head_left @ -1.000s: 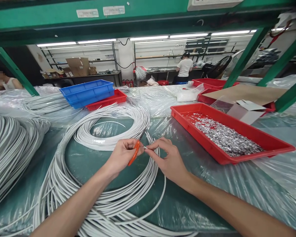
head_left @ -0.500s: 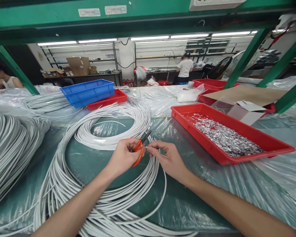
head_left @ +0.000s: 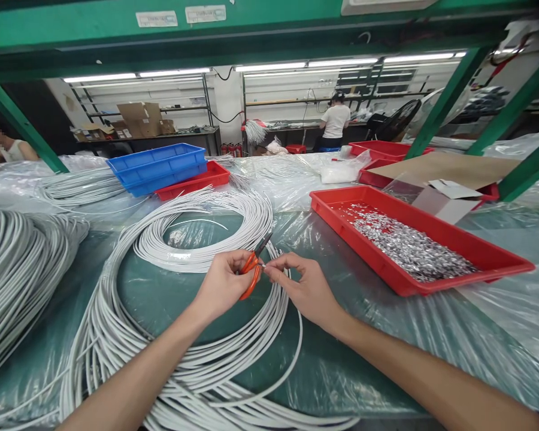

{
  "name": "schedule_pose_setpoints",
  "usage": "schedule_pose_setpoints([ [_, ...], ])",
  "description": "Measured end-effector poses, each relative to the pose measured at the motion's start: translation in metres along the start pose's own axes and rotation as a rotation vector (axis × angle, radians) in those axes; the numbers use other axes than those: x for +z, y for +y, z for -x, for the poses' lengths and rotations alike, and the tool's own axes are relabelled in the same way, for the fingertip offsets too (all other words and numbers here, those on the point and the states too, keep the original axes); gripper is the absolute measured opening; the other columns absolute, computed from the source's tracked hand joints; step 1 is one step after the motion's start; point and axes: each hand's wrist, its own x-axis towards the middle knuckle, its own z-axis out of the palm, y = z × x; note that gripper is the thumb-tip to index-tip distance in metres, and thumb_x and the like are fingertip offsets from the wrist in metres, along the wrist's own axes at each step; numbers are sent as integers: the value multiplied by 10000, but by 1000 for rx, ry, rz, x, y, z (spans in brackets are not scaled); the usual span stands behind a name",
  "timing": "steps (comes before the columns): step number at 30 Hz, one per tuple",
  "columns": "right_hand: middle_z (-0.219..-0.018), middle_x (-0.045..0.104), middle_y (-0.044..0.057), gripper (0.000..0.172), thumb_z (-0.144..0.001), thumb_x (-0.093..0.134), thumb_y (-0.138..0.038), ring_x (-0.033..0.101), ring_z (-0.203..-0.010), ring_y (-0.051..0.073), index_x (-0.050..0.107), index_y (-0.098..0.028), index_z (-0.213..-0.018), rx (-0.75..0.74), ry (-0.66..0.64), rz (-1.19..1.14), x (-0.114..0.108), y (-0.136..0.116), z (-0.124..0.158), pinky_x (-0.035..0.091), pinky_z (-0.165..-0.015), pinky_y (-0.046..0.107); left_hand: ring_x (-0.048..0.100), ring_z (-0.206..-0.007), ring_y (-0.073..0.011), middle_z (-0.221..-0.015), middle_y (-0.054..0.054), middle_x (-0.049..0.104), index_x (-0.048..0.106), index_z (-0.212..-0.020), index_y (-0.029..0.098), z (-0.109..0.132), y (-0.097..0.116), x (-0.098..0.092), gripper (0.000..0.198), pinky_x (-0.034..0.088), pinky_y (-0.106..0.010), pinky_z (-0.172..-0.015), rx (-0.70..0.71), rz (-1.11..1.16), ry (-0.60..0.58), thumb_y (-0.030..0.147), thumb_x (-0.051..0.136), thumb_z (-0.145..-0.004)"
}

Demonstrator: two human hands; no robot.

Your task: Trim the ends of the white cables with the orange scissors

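Note:
My left hand (head_left: pixel 224 281) is closed around small scissors with orange handles (head_left: pixel 250 290) and dark blades (head_left: pixel 263 242) that point up and away. Close beside it, my right hand (head_left: pixel 303 284) pinches the end of a white cable (head_left: pixel 301 329), its fingertips almost meeting those of the left. A tiny shiny piece (head_left: pixel 263 265) shows between the fingertips, too small to make out. From the right hand the cable curves down into a big loose coil of white cables (head_left: pixel 112 299). A tighter coil (head_left: pixel 184 260) of the same cable lies just beyond the hands.
A red tray (head_left: pixel 431 239) with many small silvery metal pieces is on the right. Thick cable bundles (head_left: pixel 22 281) are piled at left. Behind stand a blue tray (head_left: pixel 157 167) and a red tray (head_left: pixel 211 175). Green frame posts (head_left: pixel 449 102) rise overhead. A person (head_left: pixel 336 120) sits far back.
The hands stay together at almost the same spot, the fingertips shifted very slightly left. The scissors have turned a little in the left hand. The whole view has shifted slightly.

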Motion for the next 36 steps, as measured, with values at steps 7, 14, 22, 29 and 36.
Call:
schedule_pose_setpoints([
  [7,-725,636,8,156,-857,639,-304,538,-685,146,681,-167,-795,50,35,-15,0,-3,-1,404,-666,273,299,-500,-52,-529,65,398,526,-658,138,-1,3,-1,151,248,-177,-462,19,-28,5,217,602,-762],
  [14,-691,634,11,187,-873,602,-279,532,-670,145,679,-157,-754,46,-1,-24,0,0,-1,395,-664,274,317,-518,-58,-552,54,421,564,-695,124,0,3,-1,122,260,-181,-476,18,-32,-13,216,607,-761],
  [22,-633,611,18,254,-880,560,-314,545,-638,150,646,-151,-706,75,-123,-136,-1,0,-5,404,-645,272,334,-508,-55,-548,49,451,581,-671,120,0,5,-1,133,268,-174,-469,22,-32,-29,209,614,-764],
  [29,-624,579,12,314,-891,559,-390,523,-620,136,622,-151,-697,116,-178,-243,0,4,-7,393,-621,257,393,-498,-54,-561,36,555,634,-714,117,0,4,0,129,287,-167,-470,10,27,-37,228,694,-740],
  [36,-627,562,9,330,-882,578,-408,501,-622,130,621,-141,-694,138,-195,-275,0,4,-6,376,-624,257,411,-499,-50,-565,38,569,625,-704,122,-1,4,-1,79,299,-164,-479,9,26,-23,179,645,-755],
])
